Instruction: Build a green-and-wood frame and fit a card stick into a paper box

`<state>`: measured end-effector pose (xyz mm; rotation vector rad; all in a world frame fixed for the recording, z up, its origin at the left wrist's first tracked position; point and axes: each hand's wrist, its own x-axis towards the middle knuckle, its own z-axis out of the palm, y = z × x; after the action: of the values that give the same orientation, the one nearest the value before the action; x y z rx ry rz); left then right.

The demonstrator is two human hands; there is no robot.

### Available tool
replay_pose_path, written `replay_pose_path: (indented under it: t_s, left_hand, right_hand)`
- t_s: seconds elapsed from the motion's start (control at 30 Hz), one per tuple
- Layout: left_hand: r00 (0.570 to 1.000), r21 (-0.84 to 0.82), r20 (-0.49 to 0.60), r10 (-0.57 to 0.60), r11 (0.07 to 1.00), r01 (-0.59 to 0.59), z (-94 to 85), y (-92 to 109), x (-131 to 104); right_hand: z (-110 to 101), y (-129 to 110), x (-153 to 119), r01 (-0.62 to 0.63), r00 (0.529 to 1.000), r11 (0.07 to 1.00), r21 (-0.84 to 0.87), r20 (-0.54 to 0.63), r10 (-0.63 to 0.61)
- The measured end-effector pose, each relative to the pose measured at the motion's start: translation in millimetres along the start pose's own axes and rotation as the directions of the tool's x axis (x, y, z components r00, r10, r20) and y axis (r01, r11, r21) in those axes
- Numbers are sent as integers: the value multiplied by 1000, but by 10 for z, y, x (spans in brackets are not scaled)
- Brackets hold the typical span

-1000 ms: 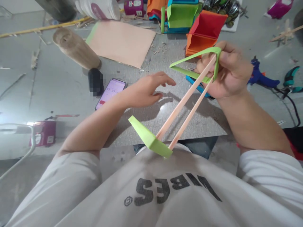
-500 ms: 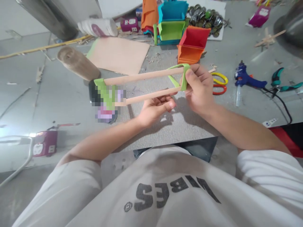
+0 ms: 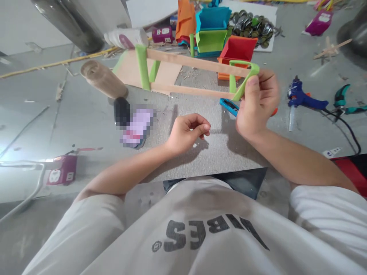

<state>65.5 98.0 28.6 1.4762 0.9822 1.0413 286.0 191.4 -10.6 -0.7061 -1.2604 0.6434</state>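
Gripping the green right end of a frame of pale strips, the right hand holds it raised above the table. Left hand: below the frame, apart from it, fingers loosely curled, thumb against forefinger. Blue tool on table, just beside right hand.

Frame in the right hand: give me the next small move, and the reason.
Probably raise the left hand to steady the far green end of the frame. The right hand pinches only the near green end, the far end has no hand on it, and the left hand, loosely curled, seems empty.
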Motion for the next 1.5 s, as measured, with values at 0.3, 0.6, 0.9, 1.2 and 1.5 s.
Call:
replay_pose_path:
  t_s: [0.3,0.6,0.9,1.2,1.5]
  left_hand:
    - [972,902,-227,69,391,183,-1231,389,-278]
    - [946,939,-167,-277,250,238,-1493,407,-225]
    - [873,895,-374,-314,126,429,-1495,581,-312]
    - [758,883,-427,-493,-48,466,-1302,604,-256]
    - [778,854,-462,-427,21,519,-1294,456,-270]
  right_hand:
    - [-22,-62,78,-156,986,973,-168,35,164]
    - [119,-140,82,-42,993,998,-47,-109,37]
    - [147,-221,141,83,983,996,-19,-162,-85]
    - [214,-263,135,99,972,991,-88,-203,-115]
    - [185,-237,149,101,976,994,28,-194,-94]
